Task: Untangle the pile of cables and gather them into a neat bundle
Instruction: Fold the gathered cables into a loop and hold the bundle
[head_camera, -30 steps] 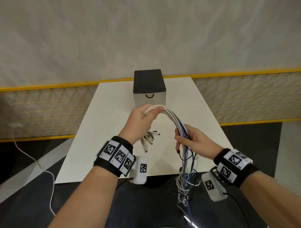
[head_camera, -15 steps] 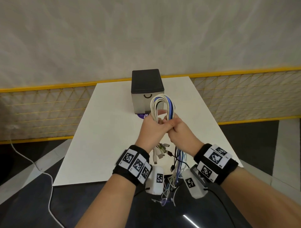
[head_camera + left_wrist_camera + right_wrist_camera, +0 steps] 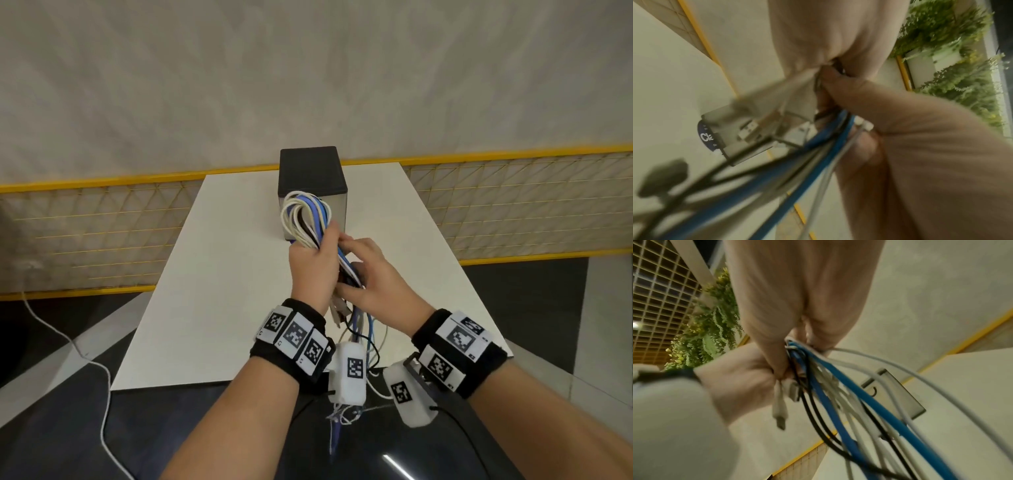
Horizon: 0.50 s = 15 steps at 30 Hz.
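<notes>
The bundle of white, blue and black cables (image 3: 306, 219) is held in the air above the white rectangular bench (image 3: 212, 274), between the two hands. The left hand (image 3: 313, 270) is closed around the middle of the bundle, fingers and thumb curled about the strands; a folded loop of cables stands up out of the top of this fist. The right hand (image 3: 373, 277) lies just beside the left, touching it, with fingers curled over the same strands from the right side and the thumb pressed under them. In the right wrist view the blue and white strands (image 3: 838, 386) are seen fanning out from between the fingers of the right hand (image 3: 793, 305); the left hand (image 3: 740, 369) is closed on them directly beside it. In the left wrist view, which is blurred, the left hand (image 3: 828, 40) and the right hand (image 3: 900, 129) meet on the cables (image 3: 818, 154).

Below both hands the loose tails hang down towards the person, with several white plug ends (image 3: 339, 310) just beneath the left fist. The lowest ends (image 3: 337, 416) are seen past the near bench edge, between the two wrists.

Beyond the hands, a dark-topped grey box with a drawer front (image 3: 311, 171) stands on the bench; the loop of cables is seen in front of it. Whether the loop touches the box cannot be told.
</notes>
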Available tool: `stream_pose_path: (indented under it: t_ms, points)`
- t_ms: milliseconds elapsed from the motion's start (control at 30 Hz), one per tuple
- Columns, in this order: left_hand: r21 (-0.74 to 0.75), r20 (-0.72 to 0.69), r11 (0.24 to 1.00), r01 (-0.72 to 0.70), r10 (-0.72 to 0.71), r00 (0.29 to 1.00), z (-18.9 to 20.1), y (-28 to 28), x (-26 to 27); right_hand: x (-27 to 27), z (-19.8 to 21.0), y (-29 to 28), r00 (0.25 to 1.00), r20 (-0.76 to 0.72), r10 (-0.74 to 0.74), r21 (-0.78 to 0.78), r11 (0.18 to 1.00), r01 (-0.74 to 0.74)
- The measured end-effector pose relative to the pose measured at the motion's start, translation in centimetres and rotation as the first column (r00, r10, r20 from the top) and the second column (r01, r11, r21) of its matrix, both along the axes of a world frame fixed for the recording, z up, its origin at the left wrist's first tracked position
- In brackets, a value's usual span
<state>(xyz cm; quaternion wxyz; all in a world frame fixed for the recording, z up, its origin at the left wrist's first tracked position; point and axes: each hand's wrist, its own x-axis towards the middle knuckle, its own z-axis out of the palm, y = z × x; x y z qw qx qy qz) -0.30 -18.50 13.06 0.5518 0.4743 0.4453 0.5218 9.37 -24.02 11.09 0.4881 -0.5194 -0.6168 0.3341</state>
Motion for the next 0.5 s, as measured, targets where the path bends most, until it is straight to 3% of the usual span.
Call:
stream_pose_path:
  t_ms: [100, 233, 333, 500]
  points:
    - [0.022, 0.035, 0.999, -0.025, 0.024, 0.999, 0.6, 0.6, -0.4, -0.2, -0.6, -0.5, 0.986, -0.145, -0.078, -0.015, 0.997, 0.077]
    - [0.054, 0.18, 0.999, 0.009, -0.019, 0.984, 1.7, 0.6, -0.9, -0.2, -1.0, -0.6, 0.996, -0.077, -0.036, -0.113, 0.993, 0.028]
    - [0.115, 0.214, 0.993, -0.007, -0.018, 0.977, 2.7, 0.6, -1.3, 0.2, -1.7, -0.3, 1.0, 0.022, 0.008, -0.159, 0.987, -0.005]
    - [0.171, 0.259, 0.985, -0.009, -0.036, 0.965, 3.9, 1.1, -2.3, 1.1, -2.7, -0.2, 0.994, 0.022, 0.109, -0.282, 0.954, -0.099]
